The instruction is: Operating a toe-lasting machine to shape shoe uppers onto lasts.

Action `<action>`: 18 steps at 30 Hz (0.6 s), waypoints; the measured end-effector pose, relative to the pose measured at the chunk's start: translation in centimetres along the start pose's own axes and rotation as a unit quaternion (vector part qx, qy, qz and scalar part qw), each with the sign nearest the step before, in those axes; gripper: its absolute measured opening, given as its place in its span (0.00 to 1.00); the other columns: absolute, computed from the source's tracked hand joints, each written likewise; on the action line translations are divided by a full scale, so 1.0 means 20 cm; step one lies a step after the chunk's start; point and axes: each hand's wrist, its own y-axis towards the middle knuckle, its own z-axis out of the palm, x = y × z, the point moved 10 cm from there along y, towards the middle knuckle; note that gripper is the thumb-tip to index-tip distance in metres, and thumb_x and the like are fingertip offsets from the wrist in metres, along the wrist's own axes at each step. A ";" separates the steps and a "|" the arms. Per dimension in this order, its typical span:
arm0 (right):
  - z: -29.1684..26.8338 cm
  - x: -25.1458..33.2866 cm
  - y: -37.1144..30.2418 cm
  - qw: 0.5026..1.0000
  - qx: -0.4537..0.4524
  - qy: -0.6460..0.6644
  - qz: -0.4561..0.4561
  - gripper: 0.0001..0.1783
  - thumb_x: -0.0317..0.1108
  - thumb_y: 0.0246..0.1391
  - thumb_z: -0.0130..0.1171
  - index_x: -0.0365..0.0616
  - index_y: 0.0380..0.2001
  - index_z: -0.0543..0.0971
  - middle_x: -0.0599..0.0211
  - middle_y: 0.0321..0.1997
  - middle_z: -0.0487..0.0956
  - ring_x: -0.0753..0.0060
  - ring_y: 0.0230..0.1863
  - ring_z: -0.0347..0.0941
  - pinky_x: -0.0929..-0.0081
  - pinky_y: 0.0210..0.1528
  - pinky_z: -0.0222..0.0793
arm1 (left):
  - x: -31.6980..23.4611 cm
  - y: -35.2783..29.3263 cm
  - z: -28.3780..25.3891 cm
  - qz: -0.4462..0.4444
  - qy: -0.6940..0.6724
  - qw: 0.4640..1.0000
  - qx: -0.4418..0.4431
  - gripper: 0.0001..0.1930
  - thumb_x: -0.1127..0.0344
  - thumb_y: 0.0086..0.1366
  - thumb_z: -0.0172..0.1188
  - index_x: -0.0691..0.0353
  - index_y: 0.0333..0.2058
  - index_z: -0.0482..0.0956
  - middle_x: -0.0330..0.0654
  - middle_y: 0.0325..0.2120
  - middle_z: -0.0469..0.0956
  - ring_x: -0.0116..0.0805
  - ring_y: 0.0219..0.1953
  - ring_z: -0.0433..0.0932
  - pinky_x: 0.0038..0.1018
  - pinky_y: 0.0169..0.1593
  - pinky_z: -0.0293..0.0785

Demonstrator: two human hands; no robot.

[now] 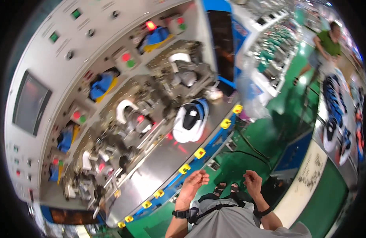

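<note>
My left hand (pixel 195 181) hovers by the front edge of the steel machine table, its fingers curled in and nothing visible in them. Lower right of it, my right hand (pixel 252 183) is held over the green floor, also with bent fingers and no object showing. A black and white shoe (pixel 190 119) with a blue edge rests on the steel table (pixel 145 185), beyond my left hand. Neither hand touches it. Dark bands circle both my wrists.
Yellow buttons (pixel 199 153) line the table's blue front edge. Behind stand several machine stations with metal clamps (pixel 185 73) and red and green buttons (pixel 128 59). At right, a conveyor (pixel 308 173) carries several shoes (pixel 334 99). A person in green (pixel 329 43) is beyond it; cables (pixel 250 152) cross the floor.
</note>
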 end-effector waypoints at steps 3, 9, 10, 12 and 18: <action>0.25 -0.02 0.15 0.991 0.128 0.025 -0.025 0.09 0.22 0.58 0.54 0.34 0.42 0.77 0.63 0.31 0.82 0.81 0.20 0.74 0.82 0.23 0.70 | 0.06 -0.24 -0.27 0.046 -0.072 0.991 -0.100 0.17 0.62 0.69 0.55 0.67 0.51 0.73 0.47 0.43 0.79 0.38 0.43 0.79 0.36 0.50 0.75; 0.72 0.16 0.16 0.945 0.316 0.029 -0.079 0.10 0.18 0.57 0.53 0.36 0.42 0.77 0.64 0.31 0.81 0.81 0.22 0.73 0.81 0.25 0.72 | 0.13 -0.75 -0.51 0.142 -0.137 0.949 -0.246 0.15 0.62 0.69 0.55 0.66 0.49 0.74 0.48 0.43 0.79 0.41 0.43 0.79 0.37 0.51 0.75; 0.79 0.18 0.15 0.942 0.326 0.028 -0.075 0.10 0.18 0.57 0.53 0.35 0.42 0.77 0.64 0.31 0.82 0.81 0.22 0.74 0.81 0.26 0.72 | 0.13 -0.81 -0.52 0.155 -0.150 0.943 -0.254 0.15 0.63 0.69 0.55 0.66 0.49 0.75 0.48 0.43 0.79 0.41 0.43 0.79 0.37 0.51 0.75; 0.94 0.23 0.10 0.936 0.337 0.049 -0.093 0.10 0.19 0.57 0.54 0.35 0.41 0.78 0.63 0.30 0.82 0.81 0.22 0.74 0.81 0.25 0.72 | 0.12 -0.91 -0.56 0.176 -0.170 0.932 -0.268 0.14 0.63 0.69 0.55 0.65 0.49 0.75 0.47 0.42 0.79 0.40 0.43 0.79 0.36 0.51 0.74; 1.62 0.72 -0.38 0.870 0.452 0.040 -0.191 0.07 0.23 0.56 0.58 0.38 0.39 0.79 0.66 0.28 0.83 0.80 0.22 0.75 0.81 0.25 0.72 | 0.06 -1.34 -0.78 0.261 -0.179 0.902 -0.293 0.16 0.62 0.69 0.56 0.65 0.50 0.74 0.47 0.42 0.79 0.41 0.44 0.78 0.37 0.52 0.74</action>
